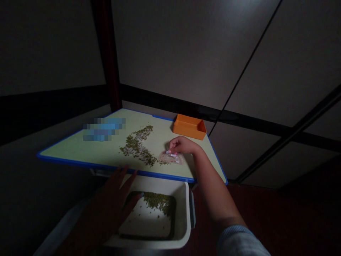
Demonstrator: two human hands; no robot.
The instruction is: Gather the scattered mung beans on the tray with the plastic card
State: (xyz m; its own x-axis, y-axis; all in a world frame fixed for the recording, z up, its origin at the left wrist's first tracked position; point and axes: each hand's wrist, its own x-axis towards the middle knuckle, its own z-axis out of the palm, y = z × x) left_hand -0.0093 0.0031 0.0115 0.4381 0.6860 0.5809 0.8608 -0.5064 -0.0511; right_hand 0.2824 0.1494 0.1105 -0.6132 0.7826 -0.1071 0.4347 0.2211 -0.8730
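Observation:
My right hand [182, 145] is closed on a clear, half-round plastic protractor [174, 159] that stands on or just above the pale tabletop [106, 154]. Small green grains [134, 144] lie in a curved band to the left of the protractor, and a few touch its left end. My left hand [117, 199], in shadow, has its fingers spread at the blue front edge of the table. Its thumb reaches over a white bin [186, 213] below, where more green grains [157, 202] lie mostly along the far side.
An open orange box [189, 128] stands at the table's back right corner. A blurred-out blue object [103, 129] lies at the left. Wall panels [173, 53] rise close behind the table, and a dark red floor [255, 213] shows at the right.

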